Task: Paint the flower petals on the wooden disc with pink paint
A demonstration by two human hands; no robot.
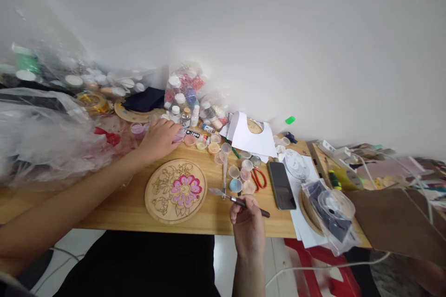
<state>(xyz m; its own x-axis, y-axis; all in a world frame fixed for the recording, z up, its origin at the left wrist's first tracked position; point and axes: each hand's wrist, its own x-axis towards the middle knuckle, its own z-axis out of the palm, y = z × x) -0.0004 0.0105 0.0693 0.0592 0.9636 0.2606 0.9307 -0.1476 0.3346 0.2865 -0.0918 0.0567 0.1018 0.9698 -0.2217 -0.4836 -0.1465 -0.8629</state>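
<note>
My left hand (159, 140) reaches palm down to the back of the wooden table, fingers bent around a small plastic cup of purple paste (179, 136); part of the cup is hidden. In my right hand (248, 222) is a palette knife (240, 202) with a dark handle, its blade pointing left and carrying a little pale pink. Between my arms lies a round wooden board (163, 209) with raised gold outlines. A flower (186, 190) on it is filled in pink and lilac; the leaves and other shapes around it show bare wood.
Several small cups of coloured paste (235, 185) stand right of the board, beside red-handled scissors (259, 179) and a phone (282, 185). Bottles (186, 117) and a B-7000 tube (193, 133) sit behind. Plastic bags (52, 139) crowd the left; papers (303, 209) lie right.
</note>
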